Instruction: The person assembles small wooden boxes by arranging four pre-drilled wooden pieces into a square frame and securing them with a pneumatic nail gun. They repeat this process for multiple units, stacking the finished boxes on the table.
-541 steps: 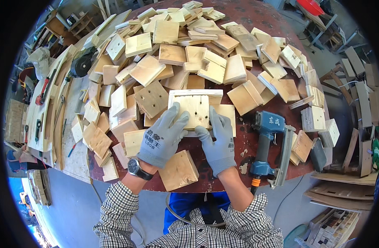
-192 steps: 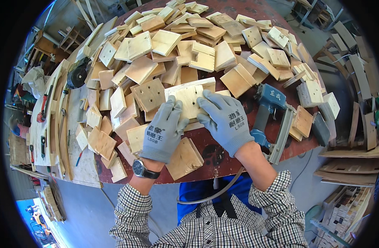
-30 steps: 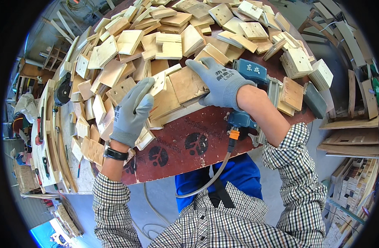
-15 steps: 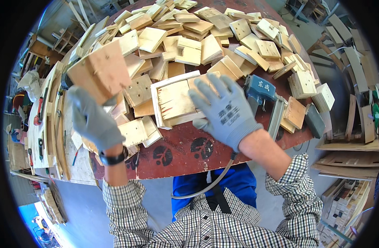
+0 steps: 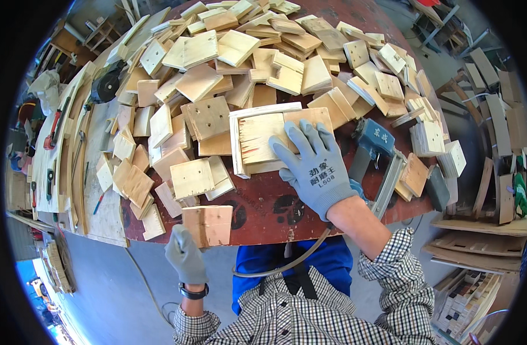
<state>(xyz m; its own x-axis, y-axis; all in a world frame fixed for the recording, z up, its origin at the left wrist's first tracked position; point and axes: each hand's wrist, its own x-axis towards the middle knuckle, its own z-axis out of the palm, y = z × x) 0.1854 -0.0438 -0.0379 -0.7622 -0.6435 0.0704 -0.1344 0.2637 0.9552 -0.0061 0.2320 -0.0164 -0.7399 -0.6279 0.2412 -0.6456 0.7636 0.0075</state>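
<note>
My left hand (image 5: 186, 256), in a grey glove, is closed on the lower left edge of a wooden block (image 5: 210, 224) at the table's front edge. Its fingertips are partly hidden. Flat over a shallow wooden frame (image 5: 237, 144) lies my gloved right hand (image 5: 315, 167), fingers stretched out. They touch a light brown board (image 5: 309, 117) at the frame's right side; the palm covers part of it. A splintered pale board (image 5: 258, 138) shows inside the frame. Close to the right of this hand lies a blue and grey nail gun (image 5: 375, 138).
A large heap of wooden blocks (image 5: 235, 46) covers the far side of the red table (image 5: 275, 221). Hand tools, including red-handled cutters (image 5: 52, 135), lie on the boards at left. A hose (image 5: 286, 264) hangs before the front edge. Wood stacks (image 5: 468, 305) stand at right.
My left hand has come down and toward me with the block, from above the heap to the table's front edge. My right hand stays on the frame.
</note>
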